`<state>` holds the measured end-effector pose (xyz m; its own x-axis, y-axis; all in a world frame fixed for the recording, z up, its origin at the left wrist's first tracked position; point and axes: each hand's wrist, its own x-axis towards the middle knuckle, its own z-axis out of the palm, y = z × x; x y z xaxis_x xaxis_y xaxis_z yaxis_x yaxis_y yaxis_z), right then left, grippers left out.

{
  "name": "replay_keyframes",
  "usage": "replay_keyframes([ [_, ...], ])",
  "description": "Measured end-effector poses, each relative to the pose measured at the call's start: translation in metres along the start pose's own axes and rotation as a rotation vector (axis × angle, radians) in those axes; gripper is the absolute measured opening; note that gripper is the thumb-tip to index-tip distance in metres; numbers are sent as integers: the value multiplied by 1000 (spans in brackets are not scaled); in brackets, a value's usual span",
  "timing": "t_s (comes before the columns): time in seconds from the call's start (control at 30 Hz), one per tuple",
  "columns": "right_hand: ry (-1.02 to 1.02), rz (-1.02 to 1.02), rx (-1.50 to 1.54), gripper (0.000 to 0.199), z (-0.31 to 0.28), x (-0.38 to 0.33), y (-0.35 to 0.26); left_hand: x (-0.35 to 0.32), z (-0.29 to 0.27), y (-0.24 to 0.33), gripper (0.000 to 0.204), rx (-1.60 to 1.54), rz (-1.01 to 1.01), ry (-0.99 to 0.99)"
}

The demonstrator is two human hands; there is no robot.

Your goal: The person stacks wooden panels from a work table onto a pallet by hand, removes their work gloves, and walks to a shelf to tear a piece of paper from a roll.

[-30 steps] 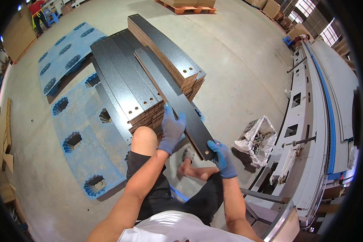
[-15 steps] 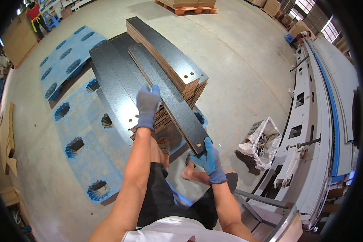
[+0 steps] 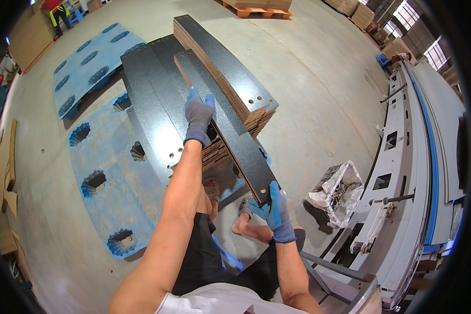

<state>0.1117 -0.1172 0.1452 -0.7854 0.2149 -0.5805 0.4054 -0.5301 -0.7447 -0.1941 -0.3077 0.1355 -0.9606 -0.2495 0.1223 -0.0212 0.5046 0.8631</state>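
A long, narrow black board (image 3: 244, 149) with brown edges and drilled holes lies slantwise across a stack, its near end jutting out toward me. My right hand (image 3: 273, 212), in a grey-blue glove, grips that near end, thumb on top. My left hand (image 3: 199, 115), gloved alike, straddles the board's left edge farther up, its thumb apart from the fingers. Some of its fingertips are hard to make out. Under and left of the board are side-by-side stacks of similar black boards (image 3: 152, 89). A taller stack (image 3: 220, 60) rises to its right.
Blue plastic pallets (image 3: 115, 178) with dark openings lie to the left. A bin lined with clear plastic (image 3: 340, 193) stands right of me, near a long grey machine (image 3: 374, 209). A metal frame (image 3: 340, 267) is at my lower right. People are in the far background.
My left hand has moved farther up along the board's edge. My right hand keeps hold of the near end. The whole view has shifted slightly.
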Motion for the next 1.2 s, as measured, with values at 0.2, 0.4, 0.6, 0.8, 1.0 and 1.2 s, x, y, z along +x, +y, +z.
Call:
replay_keyframes([
  [0.2, 23, 16, -86, 57, 13, 3, -12, -7, 1, 9, 74, 104, 3, -35],
  [0.4, -189, -260, -402, 56, -6, 45, 5, -12, -5, 14, 77, -14, 22, -79],
  [0.6, -41, 119, -186, 61, 56, 60, -27, -25, -5, 14, 78, 89, 19, -111],
  [0.8, -103, 99, -286, 58, 93, 97, -44, -26, -7, 11, 77, 150, 131, -71],
  [1.0, -179, 156, -451, 57, 120, 125, -64, -25, -6, 11, 78, 149, 84, -82],
  [1.2, -285, 90, -527, 52, 118, 161, -67, -28, -2, 24, 80, 162, -6, -172],
])
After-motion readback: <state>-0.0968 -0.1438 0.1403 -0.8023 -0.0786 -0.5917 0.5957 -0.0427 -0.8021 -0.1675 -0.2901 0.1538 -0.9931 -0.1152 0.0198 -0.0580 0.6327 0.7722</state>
